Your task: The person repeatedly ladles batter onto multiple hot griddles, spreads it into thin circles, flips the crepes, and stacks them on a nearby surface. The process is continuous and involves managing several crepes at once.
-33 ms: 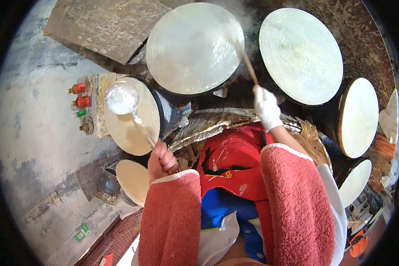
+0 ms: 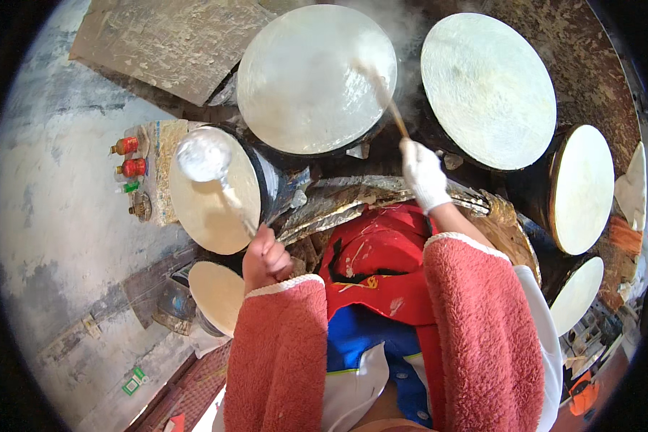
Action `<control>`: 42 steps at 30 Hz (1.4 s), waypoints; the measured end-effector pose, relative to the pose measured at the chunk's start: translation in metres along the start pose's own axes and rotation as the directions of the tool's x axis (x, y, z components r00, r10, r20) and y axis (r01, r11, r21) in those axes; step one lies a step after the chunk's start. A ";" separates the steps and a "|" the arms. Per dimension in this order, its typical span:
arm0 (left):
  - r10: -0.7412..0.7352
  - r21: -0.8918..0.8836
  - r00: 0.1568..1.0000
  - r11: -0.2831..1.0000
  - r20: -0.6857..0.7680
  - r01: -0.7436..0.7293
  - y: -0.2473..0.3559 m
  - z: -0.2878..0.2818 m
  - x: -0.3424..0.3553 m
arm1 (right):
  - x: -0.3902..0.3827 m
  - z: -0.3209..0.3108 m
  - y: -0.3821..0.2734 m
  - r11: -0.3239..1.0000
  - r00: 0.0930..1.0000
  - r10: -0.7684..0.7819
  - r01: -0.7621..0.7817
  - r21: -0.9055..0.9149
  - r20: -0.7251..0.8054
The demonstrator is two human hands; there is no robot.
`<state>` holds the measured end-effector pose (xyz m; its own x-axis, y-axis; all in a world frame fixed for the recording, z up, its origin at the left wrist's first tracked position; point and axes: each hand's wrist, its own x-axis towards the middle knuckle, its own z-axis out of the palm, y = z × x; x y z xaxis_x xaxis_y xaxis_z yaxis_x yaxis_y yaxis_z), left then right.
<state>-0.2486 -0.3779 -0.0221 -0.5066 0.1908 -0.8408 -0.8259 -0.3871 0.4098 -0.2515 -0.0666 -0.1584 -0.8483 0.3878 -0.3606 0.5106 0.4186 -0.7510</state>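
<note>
A: From your distant seat, how far along did you judge the work to be?

B: I judged it was somewhere in the middle. On the nearer side, the left round plate had a pale, even face. Farther, the right round plate was also pale, but I could not tell if either was finished. On the large round plate, steam hung and a wet shine was visible, so I supposed that work was left there.

A: And how did the hands stand?

B: Nearest to me were the fleecy red sleeves, with both forearms reaching forward. The bare left hand was closed around the handle of a ladle, whose bowl was over the left round plate. The gloved right hand, stretched farther out, gripped a brown stick. Its blurred far end was over the large round plate; whether it touched, I could not tell.
</note>
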 end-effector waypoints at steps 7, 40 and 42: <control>-0.104 0.111 0.982 0.990 0.159 0.087 0.023 0.000 0.029 | 0.013 0.008 -0.022 0.999 0.990 -0.038 0.034 -0.033 -0.133; -0.051 0.115 0.989 0.993 0.140 0.035 0.054 0.086 0.141 | -0.014 0.081 -0.036 0.938 0.950 0.247 -0.283 0.200 0.189; -0.129 -0.034 0.981 0.990 0.148 0.135 0.052 0.099 0.139 | -0.007 0.081 -0.045 0.898 0.927 0.189 -0.297 0.324 0.325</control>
<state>-0.3869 -0.2822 -0.0824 -0.4267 0.3702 -0.8252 -0.8781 -0.3879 0.2801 -0.2803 -0.1543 -0.1666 -0.7350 0.1717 -0.6560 0.6652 -0.0054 -0.7467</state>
